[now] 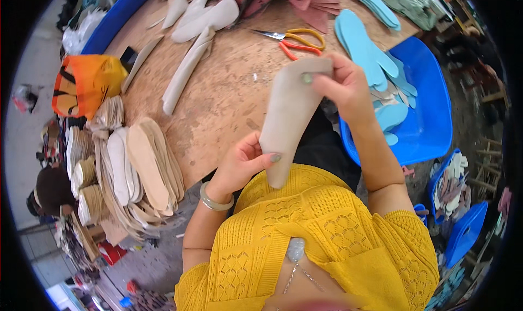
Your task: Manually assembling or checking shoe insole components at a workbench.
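A pale grey insole (290,112) is held up between my two hands, over the near edge of the wooden table. My right hand (344,85) pinches its wide upper end, thumb on the face turned toward me. Lower down, my left hand (249,157) grips the left side near the narrow end with thumb and fingers. Just beyond my right hand, scissors (298,40) with orange and yellow handles lie on the table. Light blue insoles (362,49) rest at the table's right edge.
Stacks of beige insoles (150,164) crowd the left edge, near an orange bag (90,85). Pale pieces (188,71) and dark pink sheets (294,0) lie across the far side. A blue bin (430,120) with blue insoles stands at the right.
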`<state>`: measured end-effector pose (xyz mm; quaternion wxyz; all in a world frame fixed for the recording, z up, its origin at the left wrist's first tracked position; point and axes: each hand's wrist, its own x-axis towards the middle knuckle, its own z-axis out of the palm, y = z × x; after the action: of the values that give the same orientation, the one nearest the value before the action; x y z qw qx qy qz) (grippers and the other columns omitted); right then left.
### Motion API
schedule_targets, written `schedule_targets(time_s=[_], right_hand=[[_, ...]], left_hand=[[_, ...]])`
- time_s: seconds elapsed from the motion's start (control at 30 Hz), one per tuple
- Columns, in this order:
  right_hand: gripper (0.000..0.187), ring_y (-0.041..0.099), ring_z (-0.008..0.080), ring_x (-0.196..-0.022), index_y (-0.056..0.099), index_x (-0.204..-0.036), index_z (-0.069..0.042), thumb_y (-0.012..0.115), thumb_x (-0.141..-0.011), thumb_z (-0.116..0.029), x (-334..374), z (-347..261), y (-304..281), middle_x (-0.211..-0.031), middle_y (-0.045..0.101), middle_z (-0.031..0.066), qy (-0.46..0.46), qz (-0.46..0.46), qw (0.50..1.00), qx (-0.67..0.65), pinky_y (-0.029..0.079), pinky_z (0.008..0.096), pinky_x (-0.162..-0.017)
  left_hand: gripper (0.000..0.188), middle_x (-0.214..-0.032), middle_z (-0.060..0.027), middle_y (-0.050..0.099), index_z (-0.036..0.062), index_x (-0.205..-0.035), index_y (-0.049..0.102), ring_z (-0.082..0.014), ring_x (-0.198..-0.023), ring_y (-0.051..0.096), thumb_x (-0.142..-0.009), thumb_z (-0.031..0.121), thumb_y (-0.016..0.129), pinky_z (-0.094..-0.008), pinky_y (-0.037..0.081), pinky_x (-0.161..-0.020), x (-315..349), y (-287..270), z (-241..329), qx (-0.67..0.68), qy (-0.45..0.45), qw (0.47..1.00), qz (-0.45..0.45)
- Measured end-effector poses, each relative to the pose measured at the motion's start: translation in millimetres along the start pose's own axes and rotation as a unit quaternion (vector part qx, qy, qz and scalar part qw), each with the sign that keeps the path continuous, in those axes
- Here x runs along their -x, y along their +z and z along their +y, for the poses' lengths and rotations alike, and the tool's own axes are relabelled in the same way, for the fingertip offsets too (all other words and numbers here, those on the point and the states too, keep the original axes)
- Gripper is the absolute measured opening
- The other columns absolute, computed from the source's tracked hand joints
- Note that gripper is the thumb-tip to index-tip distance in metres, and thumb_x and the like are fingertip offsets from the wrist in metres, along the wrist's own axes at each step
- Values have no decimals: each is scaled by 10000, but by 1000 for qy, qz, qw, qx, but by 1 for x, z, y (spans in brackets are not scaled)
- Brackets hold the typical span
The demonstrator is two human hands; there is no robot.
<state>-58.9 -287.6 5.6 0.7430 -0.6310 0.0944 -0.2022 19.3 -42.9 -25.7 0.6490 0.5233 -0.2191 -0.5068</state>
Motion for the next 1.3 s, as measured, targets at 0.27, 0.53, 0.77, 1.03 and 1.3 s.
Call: schedule_targets(time_s=[0.27, 0.53, 0.77, 1.03, 1.3], right_hand=[[321, 621, 83, -842, 590, -1100, -31, 648, -787, 11, -2, 62, -21, -980, 661, 37, 154, -42, 987, -20, 480, 210, -766], [208, 657, 289, -805, 638, -1010, -57, 635, -804, -34, 6, 82, 4, -902, 646, 108, -124, -16, 901, 415, 523, 367, -683], [212, 627, 275, -817, 639, -965, -73, 687, -763, -34, -38, 108, 7, -875, 620, 88, -252, 10, 829, 500, 487, 350, -745], [341, 546, 275, -1130, 622, -1089, -129, 696, -759, -85, -34, 108, 21, -1159, 601, 47, -274, 69, 745, 604, 401, 436, -932], [439, 395, 289, -1346, 598, -1207, -115, 618, -871, -397, -16, 117, 33, -1354, 526, 82, -281, -153, 761, 565, 289, 484, -1102]], left_hand=[[187, -886, -12, 640, 96, -1075, 491, -13, -573, 529, -935, 119, 613, -144, 382, -414, 20, -38, 12, -64, -25, 968, 241], [256, -849, -104, 646, 62, -1102, 546, -228, -714, 613, -901, 182, 650, -342, 484, -638, 13, -60, -11, -507, 42, 806, 303], [275, -909, -169, 608, 67, -1117, 558, -351, -820, 598, -885, 177, 655, -430, 473, -722, -7, -62, -7, -581, 50, 711, 394], [173, -904, -115, 535, 65, -1003, 596, -298, -831, 533, -839, 60, 650, -385, 442, -733, -11, -62, -9, -729, 210, 552, 347], [157, -990, -129, 598, 42, -1011, 615, -317, -943, 566, -865, 3, 575, -406, 461, -815, 0, -65, -13, -715, 185, 617, 272]])
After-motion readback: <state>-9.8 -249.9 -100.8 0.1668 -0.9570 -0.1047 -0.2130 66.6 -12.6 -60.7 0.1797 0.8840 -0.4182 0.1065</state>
